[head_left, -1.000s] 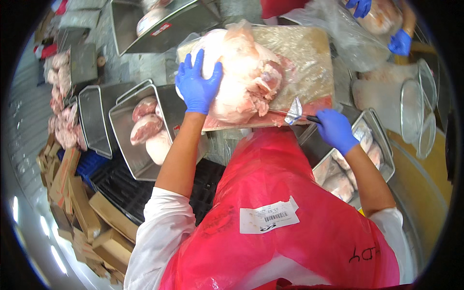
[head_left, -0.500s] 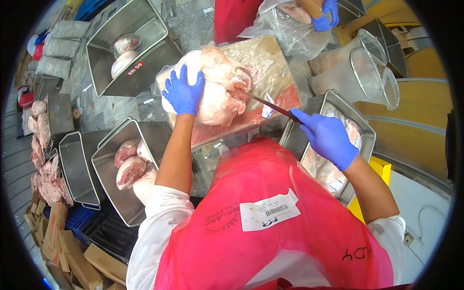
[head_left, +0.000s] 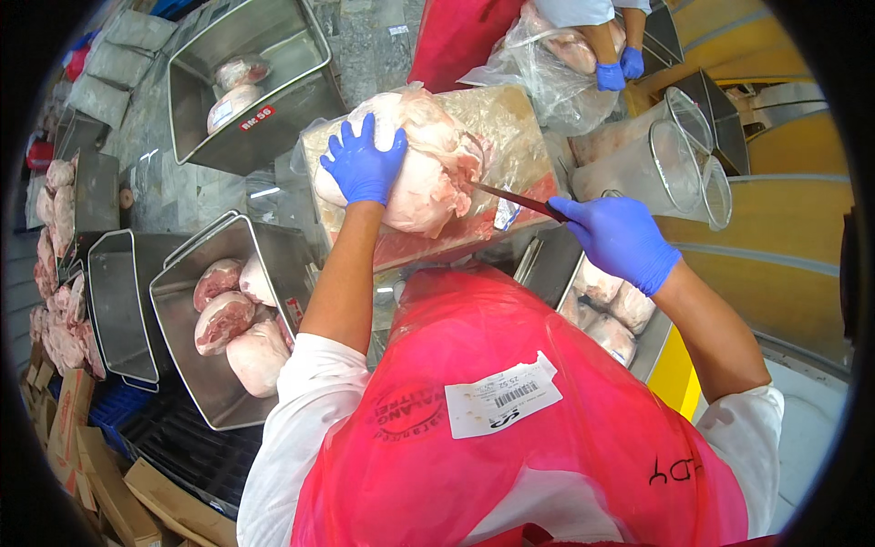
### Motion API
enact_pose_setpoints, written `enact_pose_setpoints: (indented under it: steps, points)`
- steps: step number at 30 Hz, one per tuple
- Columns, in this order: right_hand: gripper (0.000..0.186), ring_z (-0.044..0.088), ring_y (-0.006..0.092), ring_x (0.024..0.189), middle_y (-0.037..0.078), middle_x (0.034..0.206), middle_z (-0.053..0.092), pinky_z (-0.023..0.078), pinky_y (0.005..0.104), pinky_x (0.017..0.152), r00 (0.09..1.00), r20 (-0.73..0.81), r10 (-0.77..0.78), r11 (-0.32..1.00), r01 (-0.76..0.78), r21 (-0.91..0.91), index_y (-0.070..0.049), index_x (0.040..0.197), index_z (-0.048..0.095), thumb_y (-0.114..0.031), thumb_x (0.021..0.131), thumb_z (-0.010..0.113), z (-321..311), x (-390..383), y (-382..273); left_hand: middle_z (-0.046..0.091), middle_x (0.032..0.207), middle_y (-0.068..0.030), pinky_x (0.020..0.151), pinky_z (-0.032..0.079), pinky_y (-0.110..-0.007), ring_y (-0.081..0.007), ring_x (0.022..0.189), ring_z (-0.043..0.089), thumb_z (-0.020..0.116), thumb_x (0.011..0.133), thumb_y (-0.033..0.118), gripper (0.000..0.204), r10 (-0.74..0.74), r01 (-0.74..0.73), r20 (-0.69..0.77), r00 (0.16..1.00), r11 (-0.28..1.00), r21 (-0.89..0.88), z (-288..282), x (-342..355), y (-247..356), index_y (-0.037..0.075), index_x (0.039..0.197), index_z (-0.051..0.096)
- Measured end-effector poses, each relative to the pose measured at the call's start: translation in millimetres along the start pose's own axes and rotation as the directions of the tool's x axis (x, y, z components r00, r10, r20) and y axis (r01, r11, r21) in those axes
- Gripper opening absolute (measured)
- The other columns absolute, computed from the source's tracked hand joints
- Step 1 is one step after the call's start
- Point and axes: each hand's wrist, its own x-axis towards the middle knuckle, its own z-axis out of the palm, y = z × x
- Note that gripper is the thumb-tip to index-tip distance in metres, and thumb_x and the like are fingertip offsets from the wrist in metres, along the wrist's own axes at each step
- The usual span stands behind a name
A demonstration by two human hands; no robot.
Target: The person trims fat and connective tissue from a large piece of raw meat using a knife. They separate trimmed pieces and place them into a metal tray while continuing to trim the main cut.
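A large pale piece of meat (head_left: 428,182) with ragged pink flesh on its right side lies on a plastic-covered cutting board (head_left: 518,118). My left hand (head_left: 363,159) rests on the meat's upper left with fingers spread. My right hand (head_left: 611,237) is wrapped round the dark handle of a long knife (head_left: 512,198), whose tip reaches into the ragged flesh. A small foil-like wrapper (head_left: 508,215) lies near the blade on the board.
Steel bins (head_left: 164,311) at left hold meat pieces (head_left: 264,359); another (head_left: 307,64) sits above, and one (head_left: 538,260) is right of my apron. A co-worker's gloved hands (head_left: 609,75) are at bagged meat at top right, above clear plastic tubs (head_left: 629,169). Cardboard (head_left: 164,501) is at lower left.
The view has shifted. My right hand and knife are angled into the ragged flesh rather than low along the board's front edge. My left hand stays on the meat.
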Motion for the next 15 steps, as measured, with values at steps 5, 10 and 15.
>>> enact_pose_setpoints:
  steps: [5,10,15]
  points:
    - [0.038,0.068,0.0423,0.078,0.019,0.087,0.071,0.053,0.0535,0.07,0.998,0.043,-0.055,0.998,0.057,-0.031,-0.018,0.134,0.068,-0.02,0.097,0.065,-9,20,8,0.053,0.154,-0.0166,0.114,0.032,-0.066,-0.0419,0.139,0.051,0.062,0.085,0.072,0.078,0.002,-0.002,-0.016,1.0,1.0,-0.001,5,1,-4,0.024,0.146,0.061]
    - [0.029,0.071,0.0398,0.078,0.019,0.082,0.071,0.055,0.0519,0.067,0.988,0.119,-0.099,0.992,0.108,-0.068,-0.012,0.121,0.068,-0.018,0.094,0.062,-16,42,1,0.052,0.155,-0.0174,0.115,0.032,-0.065,-0.0435,0.14,0.05,0.064,0.085,0.071,0.078,0.018,-0.019,-0.021,1.0,1.0,-0.015,6,-1,-7,0.024,0.147,0.061]
    - [0.034,0.071,0.0377,0.075,0.016,0.078,0.069,0.054,0.0501,0.064,0.948,0.118,-0.297,0.944,0.31,-0.113,-0.01,0.123,0.068,-0.014,0.09,0.064,-27,82,9,0.05,0.156,-0.0175,0.115,0.029,-0.067,-0.0464,0.141,0.045,0.067,0.083,0.068,0.077,0.019,-0.02,-0.044,0.999,1.0,-0.023,9,-4,-6,0.024,0.146,0.062]
